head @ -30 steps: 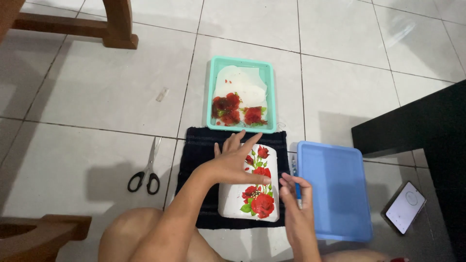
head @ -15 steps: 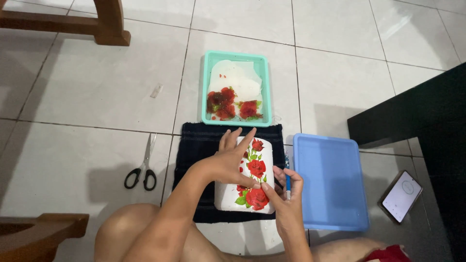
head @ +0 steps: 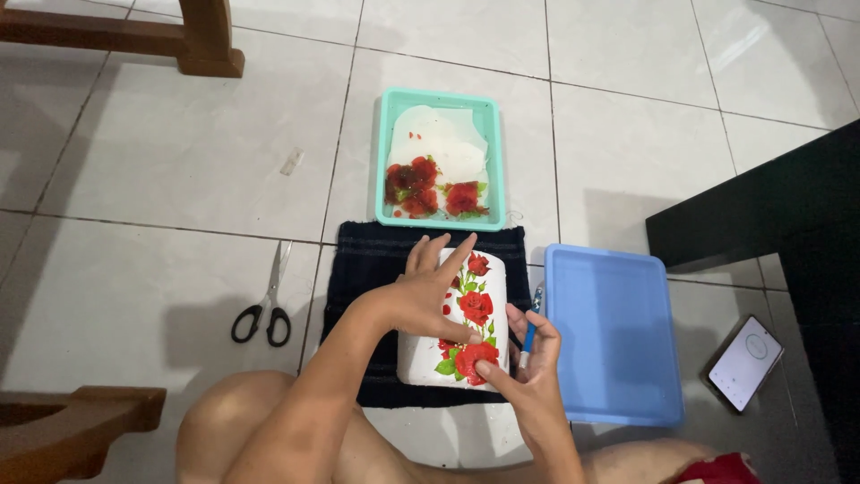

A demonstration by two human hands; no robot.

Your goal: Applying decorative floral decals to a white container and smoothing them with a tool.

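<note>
A white cylinder-shaped object with red rose decals lies on its side on a dark blue towel spread over the white tiled floor. The left hand rests flat on top of it, fingers spread and stretched forward, pressing rather than gripping. The right hand touches the near right end of the object with thumb and forefinger while holding a thin blue tool upright in its fingers.

Just beyond the towel sits a teal tray with white sheets and red flower cutouts soaking inside. A light blue lid lies just right of the towel, and a phone lies farther right beside a black piece of furniture. Black-handled scissors lie on the floor left of the towel.
</note>
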